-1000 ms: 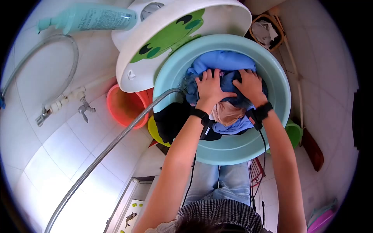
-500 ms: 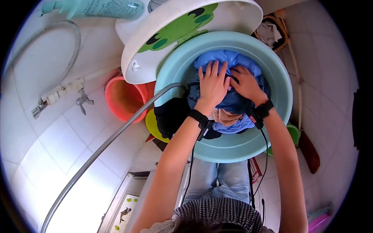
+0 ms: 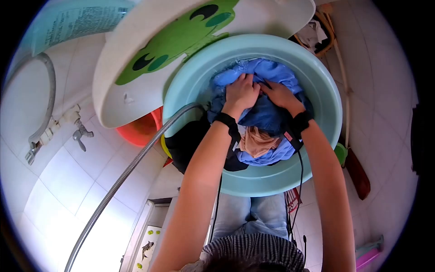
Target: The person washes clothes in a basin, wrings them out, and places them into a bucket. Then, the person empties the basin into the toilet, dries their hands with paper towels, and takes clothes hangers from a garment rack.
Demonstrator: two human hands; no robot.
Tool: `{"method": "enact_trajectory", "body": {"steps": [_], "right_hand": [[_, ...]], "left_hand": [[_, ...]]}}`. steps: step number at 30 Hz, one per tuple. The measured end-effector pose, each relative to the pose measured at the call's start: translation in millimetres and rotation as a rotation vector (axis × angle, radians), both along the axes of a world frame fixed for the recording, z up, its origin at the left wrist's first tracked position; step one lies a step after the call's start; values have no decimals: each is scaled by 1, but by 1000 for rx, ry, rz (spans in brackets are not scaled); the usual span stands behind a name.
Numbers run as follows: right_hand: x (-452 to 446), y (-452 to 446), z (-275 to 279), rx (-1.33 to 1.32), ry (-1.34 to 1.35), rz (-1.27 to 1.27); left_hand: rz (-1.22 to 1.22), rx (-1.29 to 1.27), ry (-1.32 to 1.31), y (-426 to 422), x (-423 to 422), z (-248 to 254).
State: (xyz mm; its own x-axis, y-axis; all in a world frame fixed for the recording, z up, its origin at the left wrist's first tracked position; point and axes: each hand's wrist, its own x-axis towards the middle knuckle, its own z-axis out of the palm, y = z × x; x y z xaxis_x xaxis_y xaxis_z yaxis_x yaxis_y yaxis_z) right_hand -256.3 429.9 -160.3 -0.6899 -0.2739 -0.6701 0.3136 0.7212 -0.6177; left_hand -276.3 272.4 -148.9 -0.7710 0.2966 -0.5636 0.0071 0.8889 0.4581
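Note:
A light teal basin (image 3: 327, 86) holds several wet clothes. My left hand (image 3: 242, 94) is closed on blue clothing (image 3: 272, 71) near the basin's middle, its fingers curled into the fabric. Close beside it, my right hand (image 3: 280, 94) is also closed, fingertips bent down into the same bundle. Dark blue cloth (image 3: 263, 115) lies beneath both palms. Nearer to me are a tan cloth (image 3: 258, 141) and a lighter blue cloth (image 3: 269, 155). A black garment (image 3: 188, 143) hangs over the basin's left rim.
A grey metal hose (image 3: 131, 167) runs over the basin's left side. Behind stands a white lid or basin with a green frog (image 3: 174, 38). A red-orange bucket (image 3: 140, 129), a wall tap (image 3: 81, 133) and a teal bottle (image 3: 77, 22) are at left; a basket (image 3: 328, 31) is back right.
My fingers have gone from spread over the cloth to curled into it, and both hands have shifted slightly. The view has moved, so the frog-printed piece appears larger and farther left.

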Motion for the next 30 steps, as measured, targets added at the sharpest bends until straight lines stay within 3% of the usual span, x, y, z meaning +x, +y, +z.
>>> {"method": "enact_trajectory", "body": {"steps": [3, 7, 9, 11, 13, 17, 18, 19, 21, 25, 27, 30], "right_hand": [[4, -5, 7, 64, 66, -112], [-5, -7, 24, 27, 45, -17], [-1, -13, 59, 164, 376, -125], [-5, -11, 83, 114, 442, -208], [-8, -8, 92, 150, 682, -240], [0, -9, 35, -47, 664, -355], [1, -14, 35, 155, 646, -196], [2, -13, 37, 152, 644, -197], [-2, -12, 46, 171, 327, -97], [19, -6, 44, 165, 336, 95], [25, -5, 41, 25, 473, 169], [27, 1, 11, 51, 561, 348]], "left_hand": [[5, -7, 60, 4, 0, 0], [-19, 37, 229, 1, 2, 17], [-65, 30, 309, -1, 3, 31], [-160, 35, 647, -4, -1, 46], [-137, 6, 625, -6, -1, 47], [-21, -90, 448, -8, 10, 26], [-16, -84, 285, -8, 5, 33], [-9, -80, 122, -10, 3, 38], [-61, -97, 172, -14, 9, 37], [-141, -75, 197, -13, 19, 41], [-133, -62, 157, -13, 20, 40], [-187, -142, 61, -12, 22, 25]]}}
